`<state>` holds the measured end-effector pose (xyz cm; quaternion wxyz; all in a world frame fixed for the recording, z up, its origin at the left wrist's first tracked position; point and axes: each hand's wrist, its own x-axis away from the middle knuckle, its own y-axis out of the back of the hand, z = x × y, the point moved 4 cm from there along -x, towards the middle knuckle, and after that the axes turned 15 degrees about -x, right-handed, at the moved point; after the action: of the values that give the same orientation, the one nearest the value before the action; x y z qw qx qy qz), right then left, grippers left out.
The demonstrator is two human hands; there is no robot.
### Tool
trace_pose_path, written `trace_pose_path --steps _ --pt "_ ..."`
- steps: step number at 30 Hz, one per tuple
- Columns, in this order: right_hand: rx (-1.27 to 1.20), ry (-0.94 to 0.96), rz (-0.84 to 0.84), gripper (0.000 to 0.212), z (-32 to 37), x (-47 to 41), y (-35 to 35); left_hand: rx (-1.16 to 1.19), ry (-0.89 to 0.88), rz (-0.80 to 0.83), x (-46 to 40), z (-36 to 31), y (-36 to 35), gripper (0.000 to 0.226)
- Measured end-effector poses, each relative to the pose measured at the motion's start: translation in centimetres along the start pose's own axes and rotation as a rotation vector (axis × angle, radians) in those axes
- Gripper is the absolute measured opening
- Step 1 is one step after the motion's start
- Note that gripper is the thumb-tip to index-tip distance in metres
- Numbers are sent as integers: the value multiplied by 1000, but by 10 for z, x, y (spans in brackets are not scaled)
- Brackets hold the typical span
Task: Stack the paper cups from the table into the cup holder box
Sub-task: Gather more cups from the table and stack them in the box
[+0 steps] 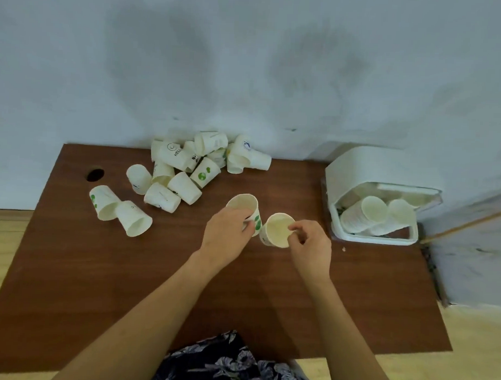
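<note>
My left hand [226, 236] grips a white paper cup with green dots [244, 205], held upright near the middle of the brown table [99, 269]. Just to its right, my right hand [310, 246] pinches the rim of a second paper cup [276, 229], whose mouth tilts toward me. The two cups nearly touch. A heap of several loose paper cups [184, 170] lies on its side at the back of the table. The white cup holder box [357, 176] stands open at the right, with rows of stacked cups [367, 214] lying inside.
A round cable hole [95, 175] is in the table's back left corner. Two cups [120, 211] lie apart from the heap at the left. A grey-white wall runs behind the table. Wooden floor shows at both sides. Patterned dark cloth [232, 362] is at the near edge.
</note>
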<state>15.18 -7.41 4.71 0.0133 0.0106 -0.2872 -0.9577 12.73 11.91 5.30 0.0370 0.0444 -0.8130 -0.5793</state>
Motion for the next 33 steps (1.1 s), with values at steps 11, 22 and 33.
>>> trace_pose_path --steps 11,22,33 --pt "-169 -74 -206 19 -66 -39 172 63 -186 -125 -43 -181 -12 19" --pt "-219 -165 -256 21 -125 -104 267 -44 -227 -6 -89 -288 -47 34" --pt "-141 -198 -166 21 -157 -129 263 -152 -235 13 -108 -305 -66 30"
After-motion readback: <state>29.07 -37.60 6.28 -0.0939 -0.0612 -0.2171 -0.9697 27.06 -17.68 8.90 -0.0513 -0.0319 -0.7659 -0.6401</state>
